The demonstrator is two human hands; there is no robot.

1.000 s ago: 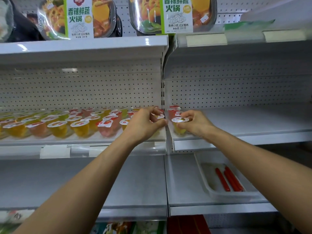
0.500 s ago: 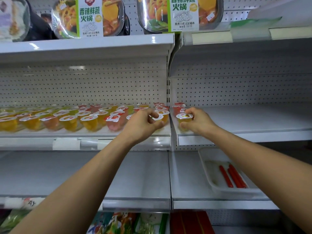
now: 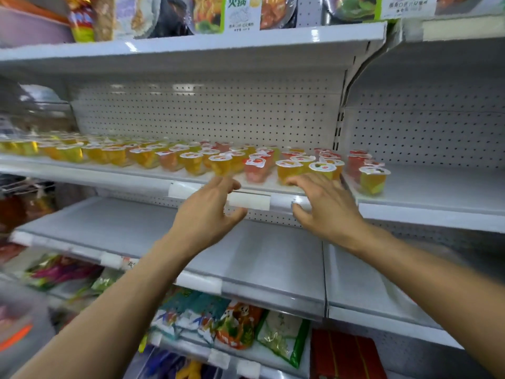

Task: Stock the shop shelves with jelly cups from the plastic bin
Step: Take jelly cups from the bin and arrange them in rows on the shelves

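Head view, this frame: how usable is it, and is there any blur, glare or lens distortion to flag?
Head view: motion blur smears the left edge, worst on the snack packets. Its centre is sharper, with the jelly cups, left hand and right hand readable. There are small glare spots on the top shelf lip, the wide-angle lens bows the shelf lines, and the light is even.

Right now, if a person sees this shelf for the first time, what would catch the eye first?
First, the rows of jelly cups, yellow, orange and red, that line the middle shelf from left to centre. Next, two bare hands in front of its edge, the left hand and the right hand, both spread open and holding nothing. A yellow cup stands at the front of a small group on the right-hand shelf section.
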